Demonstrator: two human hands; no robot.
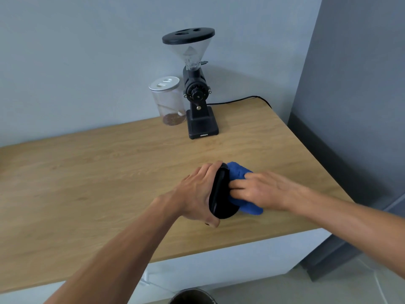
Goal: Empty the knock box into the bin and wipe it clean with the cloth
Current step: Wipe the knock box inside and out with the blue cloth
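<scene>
Two hands at work: right hand (pixel 260 189) fingers (pixel 237 185) pressed together, pushing blue cloth (pixel 243 174) into knock box (pixel 221 194). Left hand (pixel 195 194) fingers curl around the box, tipped on its side near the counter (pixel 87 172) right edge. Grinder (pixel 197 88), jar (pixel 168 102) far side. Bin (pixel 192 297) below, near.

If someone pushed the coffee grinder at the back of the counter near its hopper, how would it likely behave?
The coffee grinder is tall, with a wide hopper over a small square base, so a high push would probably tip it rather than slide it. Its clear hopper looks empty, which likely keeps the top light. The cord trailing off the counter might snag.
</scene>
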